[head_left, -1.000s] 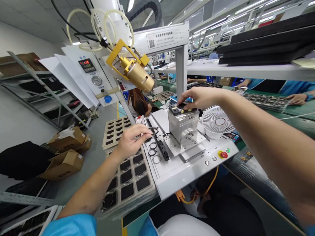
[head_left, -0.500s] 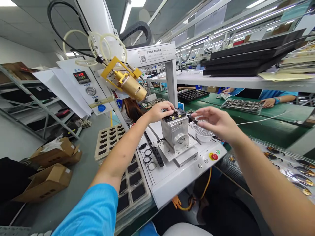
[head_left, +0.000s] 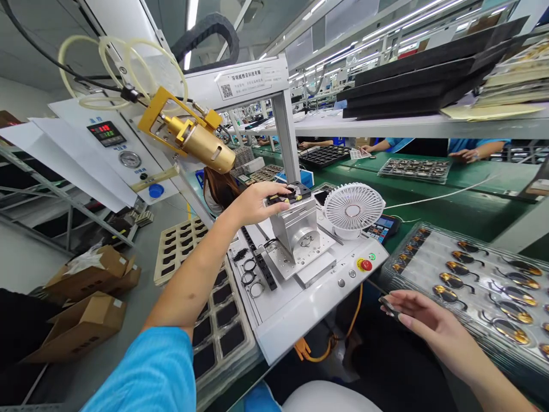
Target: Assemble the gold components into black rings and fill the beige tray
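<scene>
My left hand [head_left: 263, 203] is closed at the left edge of a black fixture [head_left: 295, 193] with small yellow pieces, its thumb in front and its fingers on top. That fixture sits on a silver metal block [head_left: 295, 226] on the white machine bed. My right hand [head_left: 422, 315] is low on the right, pinching a small dark part [head_left: 389, 308] between thumb and fingers; its exact kind cannot be made out. Beside this hand lies a clear tray [head_left: 422, 240] with rows of dark curved pieces with round amber-and-black ends.
A gold cylindrical dispensing head [head_left: 210, 149] hangs above and left of the fixture. A white fan [head_left: 354, 209] stands right of the block, and a red stop button [head_left: 366, 265] is on the front panel. Stacked trays [head_left: 227, 326] stand on the left. Co-workers' hands show across the green bench [head_left: 463, 194].
My right hand has moved away from beside the fixture, down and right towards the clear tray, with the small dark part in its fingers. My left hand stays at the fixture. The camera has turned slightly.
</scene>
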Motion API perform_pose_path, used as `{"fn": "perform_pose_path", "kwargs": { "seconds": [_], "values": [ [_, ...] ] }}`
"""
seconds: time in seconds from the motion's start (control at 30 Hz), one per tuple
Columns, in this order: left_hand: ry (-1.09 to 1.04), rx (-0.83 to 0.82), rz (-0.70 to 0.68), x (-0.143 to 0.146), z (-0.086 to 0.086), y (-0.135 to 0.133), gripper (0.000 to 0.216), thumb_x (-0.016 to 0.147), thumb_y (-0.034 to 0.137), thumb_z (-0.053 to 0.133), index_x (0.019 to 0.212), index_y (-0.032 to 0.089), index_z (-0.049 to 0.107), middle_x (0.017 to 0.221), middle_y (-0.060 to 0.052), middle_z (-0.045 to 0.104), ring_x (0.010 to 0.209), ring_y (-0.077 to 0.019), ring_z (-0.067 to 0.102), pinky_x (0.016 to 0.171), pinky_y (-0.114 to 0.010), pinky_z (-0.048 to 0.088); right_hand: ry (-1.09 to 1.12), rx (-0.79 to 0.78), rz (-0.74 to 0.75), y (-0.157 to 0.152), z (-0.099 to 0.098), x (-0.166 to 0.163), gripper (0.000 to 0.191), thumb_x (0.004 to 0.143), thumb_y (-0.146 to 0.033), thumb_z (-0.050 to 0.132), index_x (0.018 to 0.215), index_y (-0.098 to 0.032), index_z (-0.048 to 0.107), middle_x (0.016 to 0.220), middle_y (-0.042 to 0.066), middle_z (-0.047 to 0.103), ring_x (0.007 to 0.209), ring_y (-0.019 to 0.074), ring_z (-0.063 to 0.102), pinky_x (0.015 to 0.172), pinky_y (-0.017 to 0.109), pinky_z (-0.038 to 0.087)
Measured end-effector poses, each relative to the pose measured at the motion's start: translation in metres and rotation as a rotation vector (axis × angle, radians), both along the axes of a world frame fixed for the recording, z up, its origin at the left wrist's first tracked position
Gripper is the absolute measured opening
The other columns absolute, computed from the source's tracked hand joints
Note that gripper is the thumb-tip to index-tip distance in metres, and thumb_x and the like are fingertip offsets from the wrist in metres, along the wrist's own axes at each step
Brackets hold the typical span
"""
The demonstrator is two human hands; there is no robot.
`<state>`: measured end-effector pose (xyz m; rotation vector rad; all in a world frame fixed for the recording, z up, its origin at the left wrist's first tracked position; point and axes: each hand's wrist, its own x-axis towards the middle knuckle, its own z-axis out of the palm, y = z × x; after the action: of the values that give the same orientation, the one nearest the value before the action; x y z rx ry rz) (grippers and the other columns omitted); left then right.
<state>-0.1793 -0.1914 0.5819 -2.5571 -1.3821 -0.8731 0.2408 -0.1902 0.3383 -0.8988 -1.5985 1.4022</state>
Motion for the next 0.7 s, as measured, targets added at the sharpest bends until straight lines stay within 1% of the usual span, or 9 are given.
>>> {"fn": "perform_pose_path", "kwargs": {
  "seconds": [0.1, 0.23, 0.3, 0.4, 0.47, 0.53, 0.6, 0.7],
  "values": [
    [0.096, 0.022, -0.004, -0.002, -0.001, -0.004, 0.060, 0.089, 0.063, 0.066, 0.127, 0.017, 0.068, 0.141, -0.018, 0.066, 0.134, -0.0335, 0.060, 0.114, -0.050, 0.047, 0.007, -0.082, 0.003, -0.005, -0.011, 0.004, 0.045, 0.077, -0.052, 0.085, 0.111, -0.024, 0.075, 0.114, 0.015, 0.076, 0.104, 0.0357, 0.074, 0.096, 0.047, 0.063],
    [0.154, 0.018, -0.013, -0.011, -0.002, 0.000, 0.066, 0.086, 0.063, 0.069, 0.134, 0.018, 0.063, 0.148, -0.020, 0.060, 0.137, -0.0341, 0.058, 0.117, -0.053, 0.043, 0.029, -0.141, -0.019, -0.002, -0.014, 0.001, 0.049, 0.077, -0.055, 0.085, 0.109, -0.021, 0.073, 0.111, 0.016, 0.075, 0.093, 0.0345, 0.075, 0.089, 0.049, 0.065],
    [0.123, -0.007, -0.064, -0.017, -0.003, 0.006, 0.064, 0.087, 0.064, 0.068, 0.132, 0.019, 0.065, 0.148, -0.019, 0.060, 0.139, -0.0335, 0.056, 0.118, -0.052, 0.042, 0.029, -0.151, -0.030, 0.000, -0.013, -0.002, 0.053, 0.076, -0.057, 0.085, 0.110, -0.020, 0.072, 0.111, 0.018, 0.074, 0.093, 0.0353, 0.075, 0.088, 0.051, 0.065],
    [0.009, -0.025, -0.156, -0.025, -0.011, 0.015, 0.062, 0.088, 0.068, 0.063, 0.127, 0.021, 0.068, 0.147, -0.018, 0.061, 0.141, -0.0328, 0.055, 0.118, -0.051, 0.042, 0.034, -0.163, -0.033, 0.001, -0.012, -0.008, 0.055, 0.073, -0.059, 0.086, 0.109, -0.019, 0.071, 0.110, 0.017, 0.074, 0.092, 0.0354, 0.075, 0.086, 0.051, 0.065],
    [-0.049, -0.019, -0.176, -0.027, -0.016, 0.018, 0.065, 0.087, 0.071, 0.062, 0.127, 0.020, 0.068, 0.149, -0.019, 0.059, 0.142, -0.0335, 0.053, 0.118, -0.052, 0.042, 0.036, -0.184, -0.029, 0.000, -0.012, -0.012, 0.056, 0.071, -0.059, 0.088, 0.107, -0.019, 0.071, 0.107, 0.017, 0.075, 0.090, 0.0349, 0.075, 0.085, 0.050, 0.065],
    [-0.046, -0.023, -0.154, -0.026, -0.019, 0.017, 0.068, 0.086, 0.073, 0.063, 0.130, 0.021, 0.066, 0.152, -0.020, 0.056, 0.143, -0.0345, 0.052, 0.119, -0.053, 0.041, 0.034, -0.209, -0.023, -0.002, -0.013, -0.015, 0.058, 0.068, -0.060, 0.089, 0.105, -0.019, 0.072, 0.104, 0.017, 0.075, 0.088, 0.0348, 0.075, 0.081, 0.050, 0.065],
    [-0.004, -0.027, -0.115, -0.023, -0.017, 0.012, 0.070, 0.084, 0.072, 0.065, 0.132, 0.022, 0.065, 0.153, -0.019, 0.055, 0.143, -0.0348, 0.051, 0.119, -0.054, 0.040, 0.028, -0.228, -0.012, -0.004, -0.014, -0.017, 0.059, 0.067, -0.061, 0.089, 0.104, -0.019, 0.071, 0.103, 0.017, 0.075, 0.087, 0.0348, 0.075, 0.079, 0.050, 0.065],
    [0.058, 0.014, -0.077, -0.015, -0.012, 0.004, 0.070, 0.083, 0.073, 0.066, 0.131, 0.023, 0.066, 0.147, -0.017, 0.061, 0.140, -0.0344, 0.055, 0.120, -0.053, 0.039, 0.010, -0.237, -0.001, -0.005, -0.017, -0.018, 0.064, 0.068, -0.063, 0.088, 0.109, -0.019, 0.068, 0.105, 0.017, 0.074, 0.085, 0.0331, 0.074, 0.077, 0.048, 0.065]
  ]
}}
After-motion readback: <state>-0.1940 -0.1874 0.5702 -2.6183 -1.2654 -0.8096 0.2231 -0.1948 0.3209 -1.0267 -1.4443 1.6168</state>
